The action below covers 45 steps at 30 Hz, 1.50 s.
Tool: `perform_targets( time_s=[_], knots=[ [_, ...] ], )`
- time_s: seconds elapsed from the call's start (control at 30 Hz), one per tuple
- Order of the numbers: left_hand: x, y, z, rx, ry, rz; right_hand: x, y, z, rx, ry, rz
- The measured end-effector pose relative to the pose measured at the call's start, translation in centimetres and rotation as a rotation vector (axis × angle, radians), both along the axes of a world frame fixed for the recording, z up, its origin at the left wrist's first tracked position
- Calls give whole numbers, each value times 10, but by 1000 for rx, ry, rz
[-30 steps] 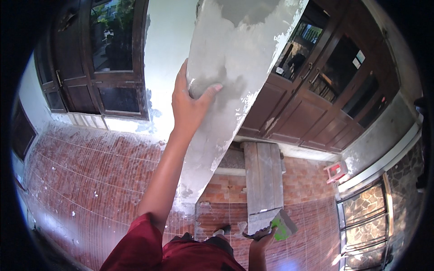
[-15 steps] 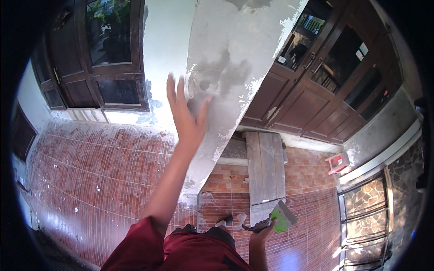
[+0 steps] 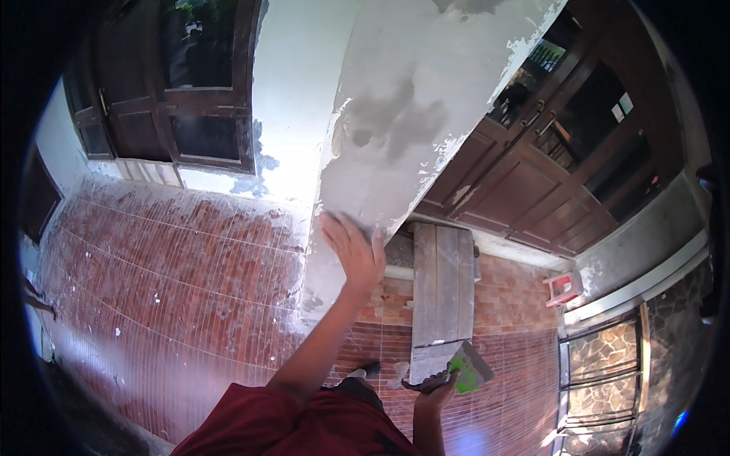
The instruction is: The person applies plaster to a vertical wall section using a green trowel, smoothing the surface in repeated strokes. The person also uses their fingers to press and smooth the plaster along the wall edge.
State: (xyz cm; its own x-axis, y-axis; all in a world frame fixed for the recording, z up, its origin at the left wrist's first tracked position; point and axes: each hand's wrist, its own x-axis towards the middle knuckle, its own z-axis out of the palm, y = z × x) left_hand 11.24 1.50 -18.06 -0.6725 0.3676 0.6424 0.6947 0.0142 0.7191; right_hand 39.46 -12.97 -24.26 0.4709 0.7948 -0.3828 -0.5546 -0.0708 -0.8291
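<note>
My left hand (image 3: 353, 249) lies against the lower part of a grey plastered column (image 3: 380, 182), fingers stretched out and thumb apart. It holds nothing. Above it, a darker, damp-looking patch (image 3: 395, 118) marks the plaster, and flaked white paint runs along both edges. Low on the right, my right hand (image 3: 441, 391) is closed around a putty knife (image 3: 471, 368) with a broad grey blade and green near the hand. Something dark sticks out on the other side of that hand; whether it is the handle cannot be made out.
Beyond the column stands a wooden plank bench (image 3: 443, 281). Brown panelled doors (image 3: 525, 190) are at the right, a dark wooden door and window (image 3: 167, 114) at the left. A red stool (image 3: 561, 290) is by the right wall. White specks dot the red tiled floor (image 3: 175, 289).
My left hand has moved down the column and slightly right, away from the damp patch. The right hand keeps the putty knife low, nearly unmoved. The view has shifted a little.
</note>
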Motion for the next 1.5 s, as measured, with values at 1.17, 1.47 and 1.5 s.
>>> perform_targets(
  time_s=[1.17,1.47,1.5],
  knots=[
    [59,68,-58,326,-506,542,179,286,-53,-25,6,458],
    [72,79,-59,311,-513,516,187,316,-63,-15,114,573],
    [77,79,-60,311,-488,500,185,316,-64,12,126,585]
  ],
)
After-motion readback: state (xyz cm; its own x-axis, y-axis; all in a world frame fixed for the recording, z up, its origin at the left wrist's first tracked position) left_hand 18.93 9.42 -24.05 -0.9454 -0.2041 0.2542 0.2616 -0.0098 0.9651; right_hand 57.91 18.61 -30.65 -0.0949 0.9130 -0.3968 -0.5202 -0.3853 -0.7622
